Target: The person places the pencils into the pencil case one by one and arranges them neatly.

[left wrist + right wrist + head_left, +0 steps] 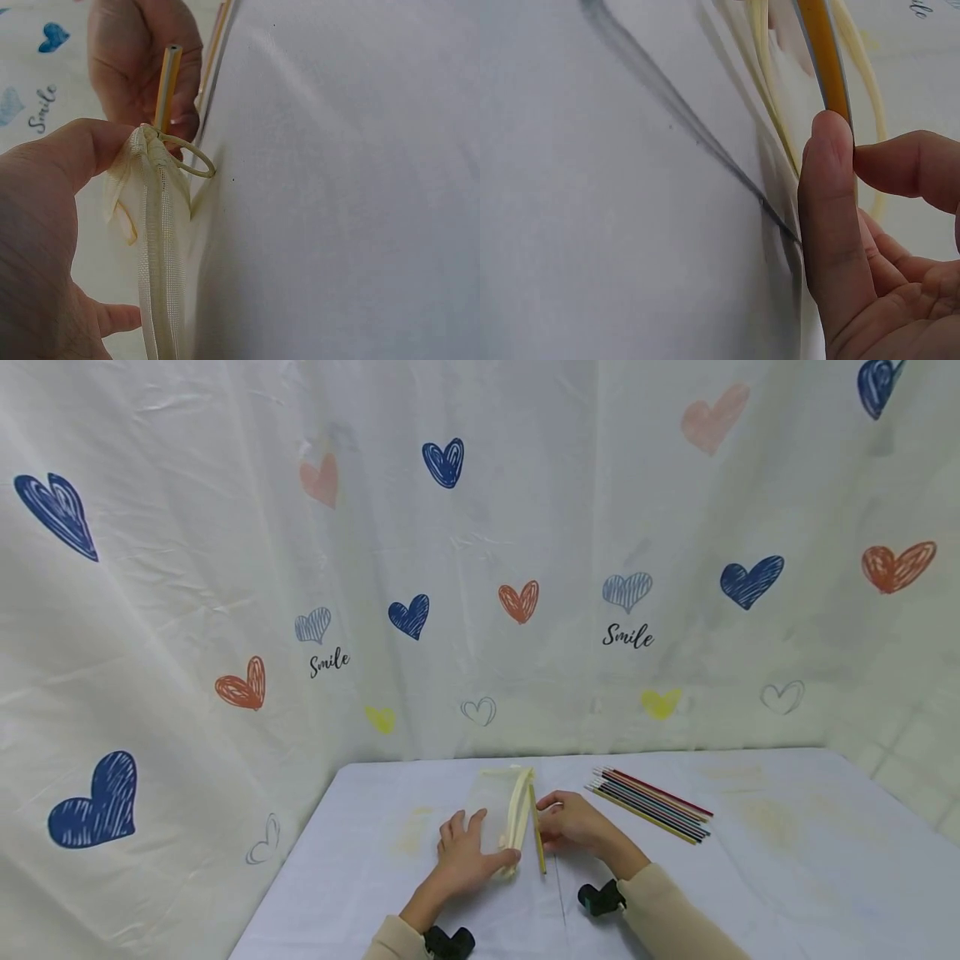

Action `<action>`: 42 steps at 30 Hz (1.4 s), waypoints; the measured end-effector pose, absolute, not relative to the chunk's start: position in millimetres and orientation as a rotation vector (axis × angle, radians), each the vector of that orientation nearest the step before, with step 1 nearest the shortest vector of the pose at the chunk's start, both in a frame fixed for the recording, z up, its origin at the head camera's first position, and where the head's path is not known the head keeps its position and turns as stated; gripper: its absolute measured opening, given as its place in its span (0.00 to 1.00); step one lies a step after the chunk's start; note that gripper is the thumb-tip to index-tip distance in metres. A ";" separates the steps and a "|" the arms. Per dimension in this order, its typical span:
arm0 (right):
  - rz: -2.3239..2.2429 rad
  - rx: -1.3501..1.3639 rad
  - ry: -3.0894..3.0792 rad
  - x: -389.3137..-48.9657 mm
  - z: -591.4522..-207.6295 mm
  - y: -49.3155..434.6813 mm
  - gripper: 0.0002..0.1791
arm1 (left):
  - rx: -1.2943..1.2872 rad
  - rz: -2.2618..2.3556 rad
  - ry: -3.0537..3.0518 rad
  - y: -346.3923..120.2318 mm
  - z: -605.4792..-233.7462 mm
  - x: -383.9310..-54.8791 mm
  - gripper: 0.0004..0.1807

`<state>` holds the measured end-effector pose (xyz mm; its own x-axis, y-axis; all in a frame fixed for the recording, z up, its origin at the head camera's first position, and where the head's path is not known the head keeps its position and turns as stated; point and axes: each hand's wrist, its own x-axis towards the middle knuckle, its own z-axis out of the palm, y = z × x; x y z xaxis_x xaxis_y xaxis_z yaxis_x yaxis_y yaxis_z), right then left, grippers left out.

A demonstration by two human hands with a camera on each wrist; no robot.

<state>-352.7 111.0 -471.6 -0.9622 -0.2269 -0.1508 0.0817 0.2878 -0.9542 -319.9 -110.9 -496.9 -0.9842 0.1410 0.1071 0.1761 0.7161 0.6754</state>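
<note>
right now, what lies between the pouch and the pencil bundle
The head view shows it: the yellow pencil and the right hand holding it lie between the pouch and the pencil bundle.

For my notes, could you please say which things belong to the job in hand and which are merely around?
Job:
yellow pencil, pinched by right hand
zip pouch, touched by left hand
probably the other pencils

Around:
heart-print backdrop
white tablecloth
</note>
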 end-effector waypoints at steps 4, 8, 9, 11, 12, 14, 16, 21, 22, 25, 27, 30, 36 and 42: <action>-1.754 -0.115 2.288 -356.4 -470.3 104.3 0.23 | -0.268 -1.124 -2.871 -110.7 -495.2 -319.5 0.54; -1.792 -0.065 2.276 -359.6 -470.8 98.1 0.23 | -0.267 -1.125 -2.877 -110.7 -494.7 -319.2 0.54; -1.806 -0.055 2.271 -360.3 -471.4 96.6 0.23 | -0.267 -1.129 -2.875 -110.8 -495.0 -319.4 0.54; -1.828 -0.039 2.273 -361.8 -472.9 93.3 0.23 | -0.267 -1.133 -2.874 -110.9 -495.6 -320.0 0.53; -1.840 -0.028 2.273 -362.4 -473.6 91.7 0.23 | -0.267 -1.136 -2.873 -110.9 -496.0 -320.3 0.53; -1.858 -0.012 2.274 -363.8 -475.1 88.5 0.23 | -0.271 -1.137 -2.871 -110.9 -495.8 -320.4 0.53; -1.876 0.009 2.275 -364.7 -476.1 85.2 0.22 | -0.273 -1.139 -2.875 -110.8 -494.9 -320.2 0.53; -1.885 0.065 2.287 -366.1 -476.4 78.8 0.21 | -0.273 -1.121 -2.890 -110.5 -494.3 -319.6 0.53; -1.874 0.078 2.297 -366.0 -476.1 77.9 0.21 | -0.272 -1.116 -2.891 -110.5 -494.3 -319.3 0.53; -1.877 0.113 2.302 -365.7 -475.9 74.8 0.20 | -0.270 -1.102 -2.893 -110.9 -495.8 -319.7 0.54; -1.883 0.121 2.306 -364.8 -475.6 73.1 0.19 | -0.270 -1.103 -2.889 -111.1 -496.2 -319.8 0.53; -1.902 0.101 2.312 -363.4 -475.6 72.6 0.18 | -0.275 -1.103 -2.889 -111.0 -497.2 -319.9 0.53; -1.934 0.046 2.301 -361.6 -475.6 79.0 0.16 | -0.287 -1.116 -2.888 -110.3 -496.7 -319.5 0.52; -1.832 0.022 2.407 -360.2 -474.5 86.7 0.14 | -0.291 -1.110 -2.894 -112.1 -497.0 -320.9 0.52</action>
<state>-360.2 86.7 -474.5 -0.9931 -0.0588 -0.1012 0.0819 0.2686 -0.9598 -320.9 -112.1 -497.0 -0.9822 0.1634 0.0930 0.1837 0.7285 0.6599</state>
